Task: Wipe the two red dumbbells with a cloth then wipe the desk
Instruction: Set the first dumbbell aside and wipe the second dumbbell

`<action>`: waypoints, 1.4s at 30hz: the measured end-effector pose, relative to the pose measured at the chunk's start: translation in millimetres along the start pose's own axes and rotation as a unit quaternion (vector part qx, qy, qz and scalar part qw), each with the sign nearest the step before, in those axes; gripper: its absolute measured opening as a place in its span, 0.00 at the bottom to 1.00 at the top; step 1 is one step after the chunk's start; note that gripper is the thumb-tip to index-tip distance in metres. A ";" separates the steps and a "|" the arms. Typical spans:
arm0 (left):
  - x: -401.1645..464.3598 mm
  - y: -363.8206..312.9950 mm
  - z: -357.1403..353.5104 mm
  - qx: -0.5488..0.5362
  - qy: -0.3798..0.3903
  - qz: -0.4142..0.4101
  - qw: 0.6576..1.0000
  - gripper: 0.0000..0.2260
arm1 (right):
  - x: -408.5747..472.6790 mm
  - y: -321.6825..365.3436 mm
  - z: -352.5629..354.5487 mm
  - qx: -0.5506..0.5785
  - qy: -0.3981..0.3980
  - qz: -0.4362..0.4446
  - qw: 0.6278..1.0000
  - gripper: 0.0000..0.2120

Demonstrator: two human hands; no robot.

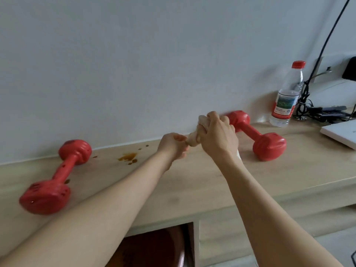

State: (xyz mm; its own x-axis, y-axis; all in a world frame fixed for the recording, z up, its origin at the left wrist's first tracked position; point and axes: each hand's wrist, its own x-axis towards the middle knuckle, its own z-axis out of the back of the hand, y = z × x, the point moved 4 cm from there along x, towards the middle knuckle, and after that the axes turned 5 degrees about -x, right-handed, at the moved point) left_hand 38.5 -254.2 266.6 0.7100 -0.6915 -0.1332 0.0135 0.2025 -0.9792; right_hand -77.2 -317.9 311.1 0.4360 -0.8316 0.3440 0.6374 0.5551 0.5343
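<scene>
Two red dumbbells lie on the light wooden desk (192,182). The left dumbbell (55,176) is at the desk's left, spotted with dark specks. The right dumbbell (258,135) lies near the wall, just right of my hands. Above the desk's middle, both hands hold a bunched pale cloth (194,138). My right hand (217,135) grips its upper part. My left hand (174,144) pinches its lower end. A brown spill (128,157) with small drops stains the desk between the left dumbbell and my hands.
A clear water bottle (285,97) with a red cap stands by the wall at the right. Behind it lie tangled black cables (316,110). A white flat device (341,132) sits at the far right edge. Below the desk is an opening with a dark brown seat (154,247).
</scene>
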 end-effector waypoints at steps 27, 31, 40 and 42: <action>-84.0 73.7 300.4 0.212 -0.172 0.132 0.953 0.26 | -62.1 149.4 -124.1 0.096 0.150 0.103 0.979 0.14; -84.2 70.0 290.6 0.221 -0.155 0.117 0.956 0.18 | -58.2 145.8 -120.6 0.115 0.152 0.092 0.977 0.15; -90.6 61.1 232.8 0.175 -0.075 0.087 0.978 0.23 | -52.6 126.3 -99.8 0.144 0.136 0.057 0.979 0.15; -90.3 59.0 218.8 0.177 -0.052 0.081 0.979 0.21 | -48.9 116.3 -93.0 0.139 0.129 0.047 0.981 0.15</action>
State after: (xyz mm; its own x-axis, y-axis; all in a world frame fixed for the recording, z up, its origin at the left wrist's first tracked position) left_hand 129.3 -28.1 254.4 0.7908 -0.5594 -0.2482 0.1247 0.5444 -0.8295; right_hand 34.7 -211.4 284.6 0.6535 -0.7263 0.2134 0.4054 0.5739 0.7115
